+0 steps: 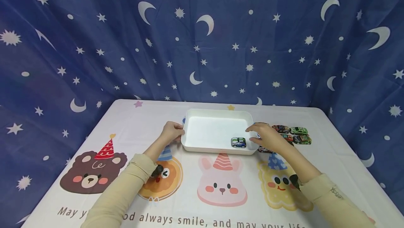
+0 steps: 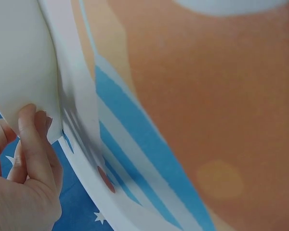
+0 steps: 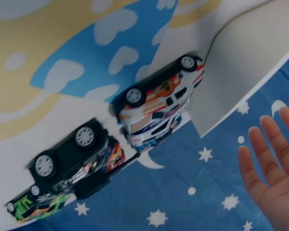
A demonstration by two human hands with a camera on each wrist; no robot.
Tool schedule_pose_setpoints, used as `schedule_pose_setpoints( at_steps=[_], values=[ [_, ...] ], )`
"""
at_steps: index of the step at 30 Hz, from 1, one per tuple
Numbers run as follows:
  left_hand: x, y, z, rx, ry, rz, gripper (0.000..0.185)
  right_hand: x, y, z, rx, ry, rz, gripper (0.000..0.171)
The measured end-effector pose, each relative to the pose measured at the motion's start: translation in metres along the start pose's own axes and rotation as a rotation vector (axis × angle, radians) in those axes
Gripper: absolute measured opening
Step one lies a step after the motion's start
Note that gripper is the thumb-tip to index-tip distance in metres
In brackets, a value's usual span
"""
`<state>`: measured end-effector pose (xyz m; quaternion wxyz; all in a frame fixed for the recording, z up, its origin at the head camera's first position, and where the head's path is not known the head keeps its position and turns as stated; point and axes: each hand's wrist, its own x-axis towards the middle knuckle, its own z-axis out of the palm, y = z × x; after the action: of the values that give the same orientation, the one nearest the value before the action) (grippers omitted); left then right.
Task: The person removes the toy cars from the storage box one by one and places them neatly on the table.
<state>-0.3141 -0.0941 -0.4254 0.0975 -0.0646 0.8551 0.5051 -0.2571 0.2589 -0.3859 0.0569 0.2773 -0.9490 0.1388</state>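
A white rectangular tray (image 1: 217, 149) stands on the table. Inside it, near the front right corner, sits one toy car (image 1: 238, 142) in green, white and blue. My left hand (image 1: 173, 132) pinches the tray's left rim; in the left wrist view the curled fingers of that hand (image 2: 31, 168) meet the tray wall (image 2: 24, 62). Over the tray's right edge is my right hand (image 1: 269, 137), holding nothing. Its fingers are extended and parted in the right wrist view, where the palm of the hand (image 3: 284, 192) shows. A white toy car (image 3: 159, 108) stands beside the tray's outer wall.
Several more toy cars lie right of the tray, among them a green one (image 1: 298, 131) and a dark green one (image 1: 302, 139), partly behind my right hand. The white tablecloth (image 1: 104, 210) carries printed animals. A blue star-patterned curtain (image 1: 202, 63) hangs behind the table.
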Motion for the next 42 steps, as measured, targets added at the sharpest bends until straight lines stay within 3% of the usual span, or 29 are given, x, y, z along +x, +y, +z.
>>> schedule_pose_setpoints(
  at_steps=[22, 30, 42],
  values=[
    [0.004, 0.0, 0.0, -0.004, -0.005, -0.018, 0.029, 0.031, -0.012, 0.014, 0.176, -0.185, 0.035, 0.032],
    [0.003, 0.0, -0.002, -0.001, -0.01, -0.015, 0.03, 0.038, -0.013, 0.029, 0.119, -0.255, 0.075, 0.035],
    [0.002, 0.0, -0.002, 0.008, -0.011, -0.008, 0.029, 0.037, -0.014, 0.042, 0.052, -0.257, 0.123, 0.035]
  ],
)
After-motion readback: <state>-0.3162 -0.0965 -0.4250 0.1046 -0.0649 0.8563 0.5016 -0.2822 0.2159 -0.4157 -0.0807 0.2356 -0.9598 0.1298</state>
